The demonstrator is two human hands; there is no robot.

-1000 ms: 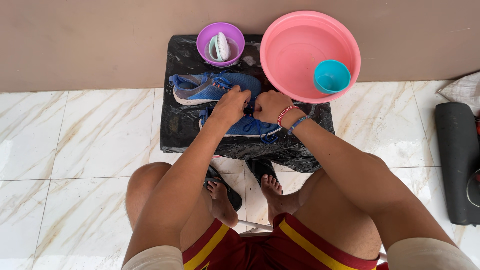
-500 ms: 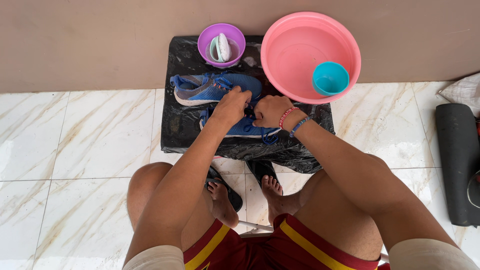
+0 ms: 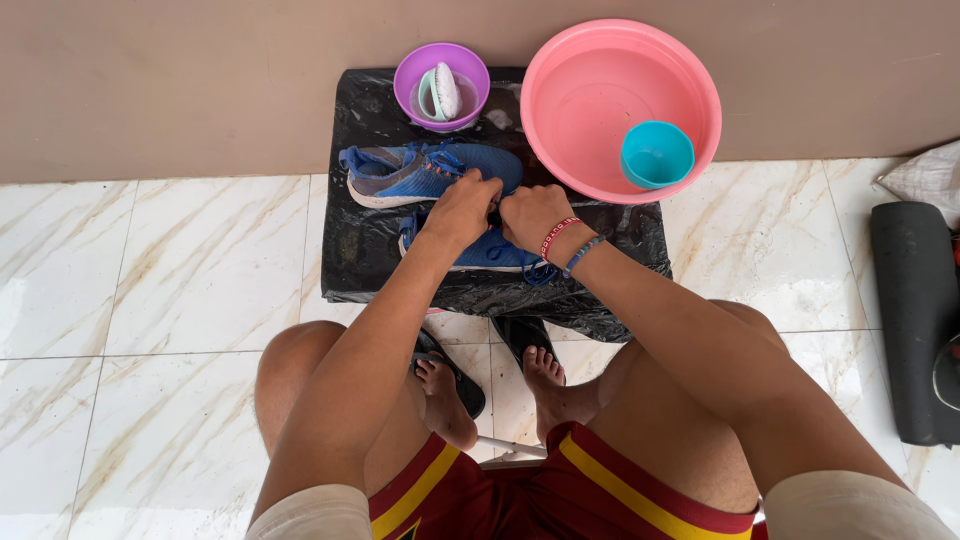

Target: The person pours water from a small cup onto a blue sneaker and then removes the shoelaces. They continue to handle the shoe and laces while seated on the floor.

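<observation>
Two blue sneakers lie on a black plastic sheet (image 3: 370, 250) against the wall. The far sneaker (image 3: 420, 172) rests on its side with its white sole to the left. The near sneaker (image 3: 490, 255) sits under both hands, its blue lace (image 3: 540, 272) trailing at the right. My left hand (image 3: 462, 210) and my right hand (image 3: 532, 215) meet over the near sneaker's top, fingers pinched together at its laces. Beaded bracelets circle my right wrist.
A purple bowl (image 3: 442, 85) with a white scrub brush stands behind the shoes. A large pink basin (image 3: 620, 105) holds a teal cup (image 3: 657, 155). My bare feet rest on black sandals (image 3: 452, 375) on the white marble floor. A dark rolled mat (image 3: 912, 320) lies at right.
Both hands have shifted slightly along the near sneaker's top, working its laces. The shoes, bowl and basin have stayed where they were.
</observation>
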